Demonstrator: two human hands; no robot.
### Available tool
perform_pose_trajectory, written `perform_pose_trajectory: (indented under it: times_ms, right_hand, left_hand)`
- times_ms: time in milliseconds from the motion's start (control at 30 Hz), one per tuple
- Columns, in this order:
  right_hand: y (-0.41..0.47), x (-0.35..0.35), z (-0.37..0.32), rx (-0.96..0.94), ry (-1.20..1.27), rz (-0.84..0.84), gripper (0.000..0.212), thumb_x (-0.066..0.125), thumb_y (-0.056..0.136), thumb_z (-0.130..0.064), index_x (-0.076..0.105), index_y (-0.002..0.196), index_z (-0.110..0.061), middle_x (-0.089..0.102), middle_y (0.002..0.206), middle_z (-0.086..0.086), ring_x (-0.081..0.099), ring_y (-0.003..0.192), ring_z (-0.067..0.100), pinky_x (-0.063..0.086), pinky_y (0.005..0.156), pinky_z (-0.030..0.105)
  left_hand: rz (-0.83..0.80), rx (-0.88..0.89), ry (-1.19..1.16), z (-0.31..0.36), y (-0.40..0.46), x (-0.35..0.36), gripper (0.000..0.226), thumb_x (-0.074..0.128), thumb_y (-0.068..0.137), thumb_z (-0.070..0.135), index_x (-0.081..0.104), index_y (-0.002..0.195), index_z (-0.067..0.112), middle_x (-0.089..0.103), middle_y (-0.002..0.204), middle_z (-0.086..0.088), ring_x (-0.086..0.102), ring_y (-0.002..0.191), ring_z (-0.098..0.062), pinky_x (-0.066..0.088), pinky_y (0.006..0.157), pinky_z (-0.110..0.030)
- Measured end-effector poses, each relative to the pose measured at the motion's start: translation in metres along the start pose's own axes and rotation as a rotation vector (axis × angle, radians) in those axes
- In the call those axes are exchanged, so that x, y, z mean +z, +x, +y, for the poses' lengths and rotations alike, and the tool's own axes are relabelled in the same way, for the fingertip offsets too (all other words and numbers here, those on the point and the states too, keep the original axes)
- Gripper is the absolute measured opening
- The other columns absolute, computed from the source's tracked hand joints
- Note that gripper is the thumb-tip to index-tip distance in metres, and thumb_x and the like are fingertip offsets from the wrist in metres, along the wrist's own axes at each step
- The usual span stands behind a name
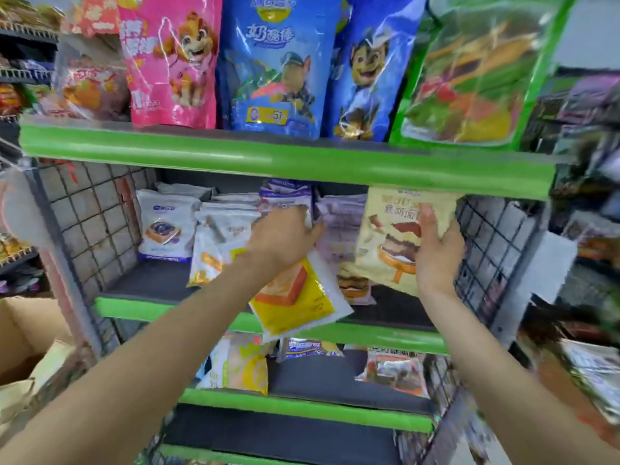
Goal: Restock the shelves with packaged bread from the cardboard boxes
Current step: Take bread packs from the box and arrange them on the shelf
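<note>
The middle shelf (pixel 275 322) is partly stocked — a cream bread pack (pixel 396 236) is gripped above its right end by the right hand (pixel 436 250), a yellow pack (pixel 295 297) clamped under the left hand (pixel 285 236) — bare space remains at its left.

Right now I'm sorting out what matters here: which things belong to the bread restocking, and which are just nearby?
Part of the job:
left hand
yellow bread pack
right hand
cream bread pack
middle shelf
cardboard box

Just nearby:
pink cartoon bag
blue cartoon bags
green-edged snack bag
</note>
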State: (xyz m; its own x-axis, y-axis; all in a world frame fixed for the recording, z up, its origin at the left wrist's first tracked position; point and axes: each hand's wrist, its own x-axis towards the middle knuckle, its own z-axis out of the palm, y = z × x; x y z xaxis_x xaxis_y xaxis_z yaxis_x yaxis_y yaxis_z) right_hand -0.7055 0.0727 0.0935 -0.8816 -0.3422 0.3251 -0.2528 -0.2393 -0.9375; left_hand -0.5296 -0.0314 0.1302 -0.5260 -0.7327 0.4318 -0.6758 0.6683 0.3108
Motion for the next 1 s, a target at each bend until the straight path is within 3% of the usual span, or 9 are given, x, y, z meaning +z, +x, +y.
perform_pose_trajectory:
  times_ms: [67, 233, 333, 433, 567, 733, 833, 900, 1000]
  right_hand:
    - [0.022, -0.018, 0.009, -0.059, -0.089, 0.084, 0.072, 0.051, 0.091, -0.051, 0.033, 0.144, -0.007, 0.042, 0.146, 0.01, 0.044, 0.133, 0.024, 0.041, 0.098, 0.014]
    - [0.075, -0.028, 0.047, -0.075, -0.36, 0.085, 0.048, 0.047, 0.097, -0.033, 0.044, 0.135, -0.003, 0.054, 0.13, 0.02, 0.054, 0.118, 0.034, 0.044, 0.093, 0.038]
    - [0.101, -0.015, 0.076, 0.038, -0.342, 0.024, 0.05, 0.051, 0.093, -0.043, 0.048, 0.133, -0.013, 0.052, 0.128, 0.017, 0.058, 0.108, 0.034, 0.052, 0.089, 0.048]
    - [0.136, 0.001, 0.117, 0.096, -0.342, -0.051, 0.072, 0.05, 0.08, -0.062, 0.048, 0.132, -0.014, 0.057, 0.123, 0.017, 0.061, 0.107, 0.037, 0.052, 0.087, 0.053]
    - [0.13, 0.009, 0.111, 0.14, -0.532, -0.09, 0.048, 0.054, 0.094, -0.017, 0.036, 0.136, -0.001, 0.053, 0.129, 0.024, 0.053, 0.116, 0.036, 0.048, 0.093, 0.046]
    - [0.123, 0.005, 0.096, -0.001, -0.789, -0.06, 0.089, 0.067, 0.083, -0.011, 0.009, 0.15, -0.005, 0.023, 0.147, 0.023, 0.029, 0.133, 0.037, 0.032, 0.107, 0.04]
    - [0.092, 0.005, 0.067, -0.237, -0.69, -0.044, 0.076, 0.063, 0.084, -0.008, 0.021, 0.147, -0.006, 0.021, 0.146, 0.022, 0.026, 0.132, 0.035, 0.024, 0.108, 0.033]
    - [0.062, 0.001, 0.044, -0.363, -0.49, -0.225, 0.052, 0.058, 0.089, -0.01, 0.039, 0.138, -0.009, 0.042, 0.135, 0.013, 0.045, 0.119, 0.021, 0.031, 0.098, 0.027]
    - [0.021, -0.008, 0.01, -0.239, -0.242, -0.802, 0.027, 0.057, 0.092, -0.026, 0.053, 0.119, -0.022, 0.062, 0.103, -0.011, 0.056, 0.088, -0.007, 0.041, 0.076, 0.016]
  left_hand:
    - [-0.019, 0.01, 0.058, 0.02, 0.009, 0.01, 0.039, 0.045, 0.094, 0.046, 0.058, 0.108, 0.012, 0.061, 0.115, -0.02, 0.056, 0.111, -0.036, 0.045, 0.087, -0.039]
    - [-0.015, 0.05, 0.194, 0.043, 0.025, 0.032, 0.039, 0.042, 0.094, 0.045, 0.056, 0.109, 0.012, 0.063, 0.111, -0.02, 0.058, 0.104, -0.037, 0.047, 0.079, -0.04]
    - [-0.013, 0.05, 0.223, 0.045, 0.029, 0.037, 0.039, 0.04, 0.095, 0.046, 0.056, 0.108, 0.013, 0.063, 0.106, -0.018, 0.059, 0.098, -0.036, 0.042, 0.071, -0.035]
    - [-0.012, 0.045, 0.232, 0.045, 0.029, 0.036, 0.039, 0.04, 0.094, 0.048, 0.056, 0.104, 0.014, 0.064, 0.099, -0.017, 0.06, 0.09, -0.036, 0.039, 0.065, -0.033]
    - [-0.01, 0.041, 0.265, 0.049, 0.03, 0.032, 0.037, 0.041, 0.094, 0.045, 0.057, 0.105, 0.013, 0.065, 0.095, -0.016, 0.061, 0.091, -0.035, 0.039, 0.064, -0.032]
    - [-0.021, 0.013, 0.241, 0.057, 0.029, 0.028, 0.037, 0.043, 0.094, 0.045, 0.057, 0.107, 0.013, 0.063, 0.104, -0.018, 0.059, 0.099, -0.035, 0.043, 0.072, -0.035]
    - [-0.038, 0.0, 0.222, 0.06, 0.027, 0.029, 0.037, 0.044, 0.094, 0.046, 0.057, 0.104, 0.012, 0.062, 0.105, -0.019, 0.058, 0.1, -0.035, 0.039, 0.07, -0.034]
    - [-0.038, -0.015, 0.197, 0.061, 0.028, 0.03, 0.038, 0.043, 0.094, 0.046, 0.057, 0.104, 0.011, 0.062, 0.107, -0.02, 0.057, 0.101, -0.035, 0.036, 0.069, -0.034]
    - [-0.015, -0.041, 0.126, 0.066, 0.029, 0.031, 0.04, 0.045, 0.093, 0.046, 0.057, 0.104, 0.009, 0.062, 0.11, -0.021, 0.056, 0.106, -0.036, 0.033, 0.069, -0.033]
